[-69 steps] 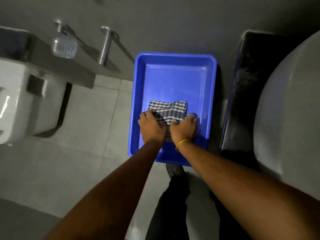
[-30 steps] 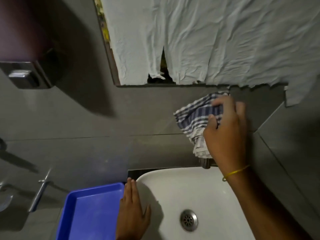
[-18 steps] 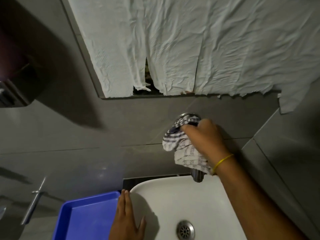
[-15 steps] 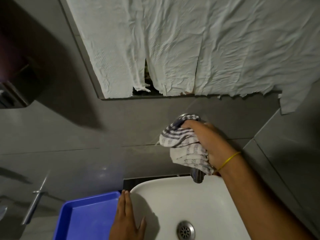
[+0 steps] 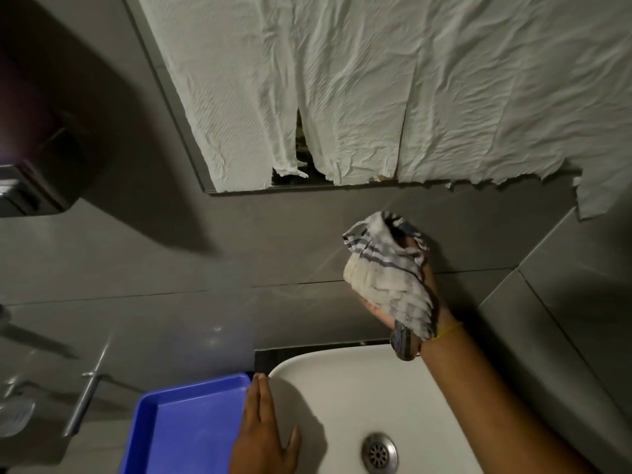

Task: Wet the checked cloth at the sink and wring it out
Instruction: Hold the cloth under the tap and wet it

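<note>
Checked cloth (image 5: 386, 268): bunched into a wad, white with dark blue stripes, held up against the grey tiled wall (image 5: 205, 261) above the back rim of the sink; its lower end hangs over the top of the tap.
Right hand (image 5: 415, 295): closed round the cloth from behind, mostly hidden by the fabric; palm edge and part of a finger show. Thin yellow band (image 5: 448, 331) on the wrist.
Tap (image 5: 403, 343): metal spout just below the cloth, partly covered by it; whether water runs, cannot tell.
Sink (image 5: 342, 378): white basin, metal drain (image 5: 379, 452) in the bottom.
Left hand (image 5: 261, 436): flat and spread on the sink's left rim, fingers together pointing at the wall, thumb out over the basin, holding nothing.
Tray (image 5: 184, 425): blue plastic, just beside the sink on its left, touching the left hand's edge.
Above: crumpled white paper sheets (image 5: 376, 80) over a framed panel, torn along the lower edge.
Far left: dark wall-mounted box (image 5: 41, 131); metal fitting (image 5: 83, 401) lower down.
</note>
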